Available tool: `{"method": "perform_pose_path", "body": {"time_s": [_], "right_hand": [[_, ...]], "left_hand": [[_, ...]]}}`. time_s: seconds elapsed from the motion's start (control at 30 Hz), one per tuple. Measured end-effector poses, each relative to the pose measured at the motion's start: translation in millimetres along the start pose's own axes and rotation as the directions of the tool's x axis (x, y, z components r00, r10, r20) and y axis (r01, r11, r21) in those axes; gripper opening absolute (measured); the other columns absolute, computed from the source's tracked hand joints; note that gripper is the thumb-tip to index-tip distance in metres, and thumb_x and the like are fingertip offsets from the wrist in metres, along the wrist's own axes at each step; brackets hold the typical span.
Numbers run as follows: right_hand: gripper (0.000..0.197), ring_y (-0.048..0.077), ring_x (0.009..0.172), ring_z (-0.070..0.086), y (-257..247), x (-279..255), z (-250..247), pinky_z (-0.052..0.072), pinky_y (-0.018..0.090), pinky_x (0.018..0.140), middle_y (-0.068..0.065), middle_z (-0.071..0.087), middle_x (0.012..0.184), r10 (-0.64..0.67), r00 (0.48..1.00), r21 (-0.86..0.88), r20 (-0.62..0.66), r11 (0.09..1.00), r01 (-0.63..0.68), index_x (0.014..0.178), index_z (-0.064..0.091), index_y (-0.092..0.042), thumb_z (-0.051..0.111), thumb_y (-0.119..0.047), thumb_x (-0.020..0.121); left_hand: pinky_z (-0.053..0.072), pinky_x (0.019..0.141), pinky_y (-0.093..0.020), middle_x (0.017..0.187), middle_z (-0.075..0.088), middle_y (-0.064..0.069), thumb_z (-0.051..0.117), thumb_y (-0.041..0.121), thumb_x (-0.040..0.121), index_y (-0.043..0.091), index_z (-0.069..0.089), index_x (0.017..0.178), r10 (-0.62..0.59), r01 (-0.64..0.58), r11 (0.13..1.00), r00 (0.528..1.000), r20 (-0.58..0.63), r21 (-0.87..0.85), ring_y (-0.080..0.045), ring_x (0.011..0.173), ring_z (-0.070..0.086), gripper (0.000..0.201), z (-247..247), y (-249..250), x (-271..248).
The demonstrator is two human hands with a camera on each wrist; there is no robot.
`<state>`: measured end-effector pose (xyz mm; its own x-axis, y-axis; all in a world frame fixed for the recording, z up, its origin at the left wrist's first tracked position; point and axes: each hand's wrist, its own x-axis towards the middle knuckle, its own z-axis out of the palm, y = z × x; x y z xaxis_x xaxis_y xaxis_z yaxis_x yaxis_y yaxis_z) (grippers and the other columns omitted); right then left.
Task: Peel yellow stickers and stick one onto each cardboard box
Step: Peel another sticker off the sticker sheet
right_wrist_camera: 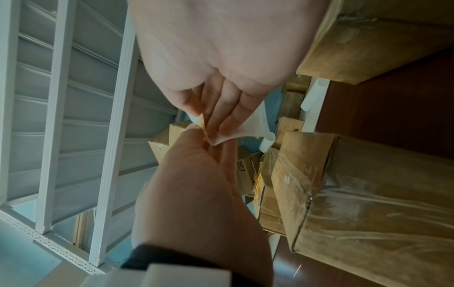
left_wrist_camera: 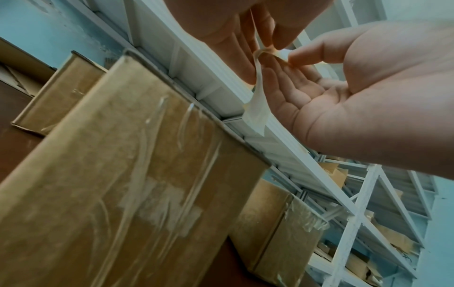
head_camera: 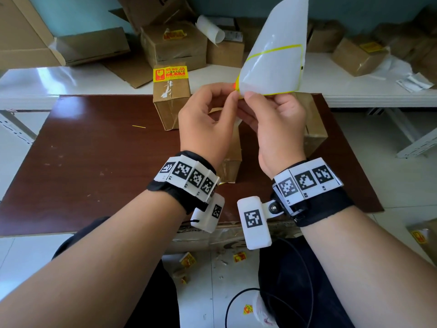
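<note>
This looks like a small parcel-packing or stock room. Taped cardboard boxes pile up at twelve o'clock on a white bench, some carrying yellow fragile labels (printed in Chinese). White metal shelving holds more cartons, and torn sticker scraps litter the tiled floor at six o'clock.

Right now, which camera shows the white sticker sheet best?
The head view: the whole backing sheet stands up with its yellow outline, pinched at the corner by the left hand and right hand. The left wrist view shows only a narrow strip; the right wrist view, a curled corner.
</note>
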<state>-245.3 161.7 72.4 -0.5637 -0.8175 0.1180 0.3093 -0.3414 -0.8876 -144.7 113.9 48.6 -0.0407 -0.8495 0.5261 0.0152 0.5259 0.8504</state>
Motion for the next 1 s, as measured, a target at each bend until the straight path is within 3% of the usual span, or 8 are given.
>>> {"method": "perform_pose_path", "body": {"time_s": [0.17,0.37,0.53,0.67,0.77,0.9,1.0], "right_hand": [[0.017,0.024,0.090,0.080,-0.8,2.1,-4.4,0.065,0.035,0.083,0.015,0.082,0.099,-0.006,1.000,0.024,0.016,1.000,0.006,0.113,0.069,0.006,0.064,0.012,0.099],[0.026,0.025,0.102,0.076,0.1,3.9,-10.3,0.063,0.037,0.088,0.016,0.079,0.109,-0.015,0.997,-0.014,0.079,1.000,0.016,0.118,0.066,0.004,0.065,0.017,0.095],[0.015,0.022,0.094,0.076,-8.8,2.2,-14.3,0.062,0.037,0.090,0.011,0.078,0.098,0.024,0.993,-0.067,0.115,0.998,-0.017,0.108,0.068,-0.001,0.065,0.011,0.098],[0.009,0.017,0.090,0.075,-19.0,-3.7,-12.1,0.061,0.033,0.091,0.008,0.075,0.095,0.076,0.992,-0.032,0.104,0.997,-0.073,0.105,0.069,-0.002,0.065,0.006,0.102],[0.009,0.016,0.089,0.076,-21.2,-12.4,-13.3,0.062,0.034,0.091,0.006,0.077,0.093,0.115,0.989,-0.017,0.096,0.993,-0.114,0.105,0.071,-0.003,0.064,0.002,0.104],[0.011,0.016,0.092,0.077,-20.1,-31.3,-17.7,0.062,0.035,0.093,0.006,0.080,0.096,0.138,0.985,0.013,0.108,0.990,-0.140,0.106,0.071,-0.004,0.062,0.001,0.106],[0.010,0.013,0.089,0.077,-14.2,-35.1,-10.6,0.063,0.034,0.089,0.006,0.080,0.096,0.136,0.987,-0.009,0.083,0.991,-0.136,0.111,0.069,-0.003,0.060,0.000,0.108]], "left_hand": [[0.061,0.082,-0.026,0.100,0.078,-0.007,0.073,0.007,0.097,0.004,0.072,0.101,-0.028,0.028,0.997,1.000,-0.003,-0.069,-0.016,0.090,0.078,0.006,4.2,2.2,-2.0],[0.059,0.075,-0.020,0.089,0.077,-0.001,0.075,0.005,0.095,0.003,0.074,0.097,-0.069,0.069,0.992,0.998,0.005,-0.107,-0.007,0.079,0.076,0.003,4.8,4.4,-3.5],[0.063,0.074,-0.033,0.082,0.078,-0.005,0.076,0.005,0.093,0.006,0.076,0.091,-0.163,0.169,0.974,0.985,0.047,-0.152,-0.017,0.075,0.077,0.003,1.1,18.1,-2.9],[0.063,0.072,-0.030,0.077,0.077,0.001,0.078,0.005,0.092,0.012,0.075,0.086,-0.213,0.223,0.967,0.973,0.088,-0.125,-0.012,0.072,0.074,0.010,-1.2,33.0,0.0],[0.065,0.074,-0.039,0.077,0.078,-0.001,0.079,0.007,0.092,0.014,0.076,0.084,-0.242,0.258,0.959,0.961,0.135,-0.114,-0.015,0.072,0.074,0.011,-7.6,37.7,-2.9],[0.065,0.079,-0.038,0.086,0.080,-0.008,0.080,0.005,0.092,0.007,0.075,0.089,-0.256,0.282,0.950,0.949,0.182,-0.135,-0.017,0.077,0.076,0.006,-20.9,40.3,-14.2],[0.065,0.085,-0.044,0.091,0.082,-0.011,0.080,0.006,0.092,0.003,0.076,0.091,-0.267,0.288,0.941,0.954,0.137,-0.175,-0.023,0.084,0.079,0.004,-24.2,39.1,-22.2]]}}
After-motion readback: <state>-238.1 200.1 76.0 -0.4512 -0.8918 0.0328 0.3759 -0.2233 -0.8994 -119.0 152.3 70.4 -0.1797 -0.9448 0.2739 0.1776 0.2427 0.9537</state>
